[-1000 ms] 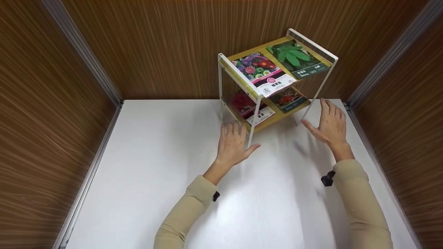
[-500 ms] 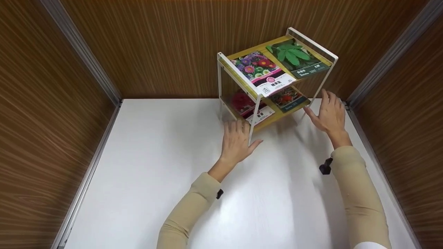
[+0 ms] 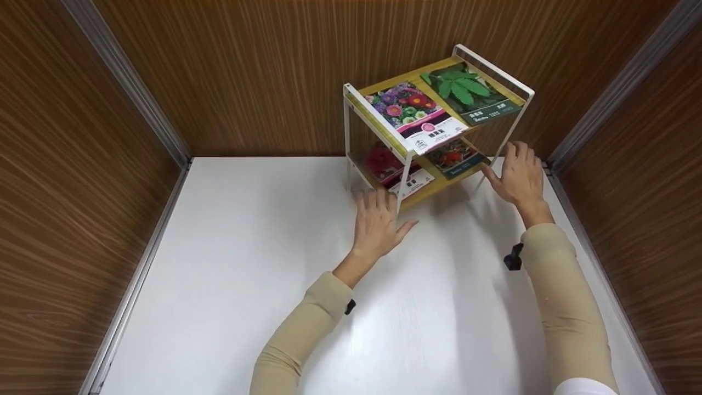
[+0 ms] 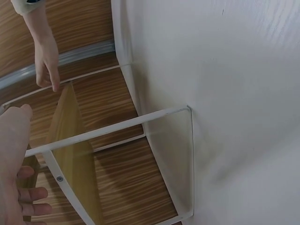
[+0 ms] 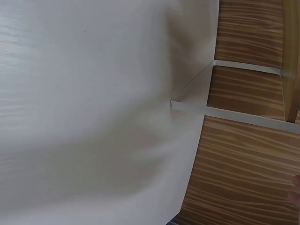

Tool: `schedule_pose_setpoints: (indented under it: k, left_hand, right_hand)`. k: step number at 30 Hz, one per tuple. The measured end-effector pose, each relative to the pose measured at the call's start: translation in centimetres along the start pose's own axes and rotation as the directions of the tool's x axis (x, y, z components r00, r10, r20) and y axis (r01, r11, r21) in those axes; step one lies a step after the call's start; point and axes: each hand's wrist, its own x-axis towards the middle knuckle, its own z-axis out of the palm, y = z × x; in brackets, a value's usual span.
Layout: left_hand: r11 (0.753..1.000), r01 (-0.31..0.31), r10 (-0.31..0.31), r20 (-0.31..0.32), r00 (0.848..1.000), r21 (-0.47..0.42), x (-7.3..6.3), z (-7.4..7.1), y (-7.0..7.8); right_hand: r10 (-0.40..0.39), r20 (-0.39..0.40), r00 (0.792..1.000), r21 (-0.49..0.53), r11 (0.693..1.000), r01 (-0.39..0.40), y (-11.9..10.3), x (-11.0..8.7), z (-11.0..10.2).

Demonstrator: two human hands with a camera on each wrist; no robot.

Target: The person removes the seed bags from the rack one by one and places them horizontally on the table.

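Observation:
A two-tier rack with a white metal frame (image 3: 378, 120) and yellow wooden shelves stands askew at the back of the white table. On its upper shelf lie a flower picture card (image 3: 406, 109) and a green leaf card (image 3: 463, 90). Two more cards, a dark red one (image 3: 382, 162) and a red-and-green one (image 3: 452, 156), lie on the lower shelf. My left hand (image 3: 375, 227) is at the near left leg, thumb out to one side and fingers loosely bent. Beside the right leg is my right hand (image 3: 517, 178), thumb pointing toward that leg. The right wrist view catches only its fingertips (image 5: 296, 190).
Wood-grain panels (image 3: 247, 77) enclose the table (image 3: 258, 241) at the back and both sides. Metal strips (image 3: 137, 274) run along the side edges. The rack's bottom frame (image 4: 191, 140) rests on the table near the back panel.
Both hands have moved a little farther toward the back, the left one also slightly to the right, closer to the legs. The rack has stayed nearly where it was.

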Motion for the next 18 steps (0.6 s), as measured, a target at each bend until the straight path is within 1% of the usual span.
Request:
schedule_pose_setpoints:
  k: [4, 7, 10, 18]
  left_hand:
    - [1.000, 0.005, -0.005, -0.004, 1.000, 0.005, 0.05, 0.01, 0.17]
    - [1.000, 0.009, -0.009, 0.013, 1.000, 0.020, 0.11, -0.09, 0.25]
    - [0.999, 0.010, -0.010, 0.015, 1.000, 0.043, 0.12, -0.11, 0.30]
    - [0.996, 0.022, -0.020, -0.020, 1.000, 0.084, 0.25, 0.23, 0.42]
  right_hand:
    - [-0.037, -0.036, 0.999, -0.022, 0.999, 0.037, 0.08, 0.20, 0.09]
    - [-0.036, -0.029, 0.999, -0.012, 0.999, 0.035, -0.03, 0.46, 0.09]
    - [-0.040, -0.029, 0.999, -0.019, 0.999, 0.039, -0.10, 0.63, 0.12]
    - [-0.057, -0.053, 0.997, -0.047, 0.997, 0.055, -0.14, 0.90, 0.57]
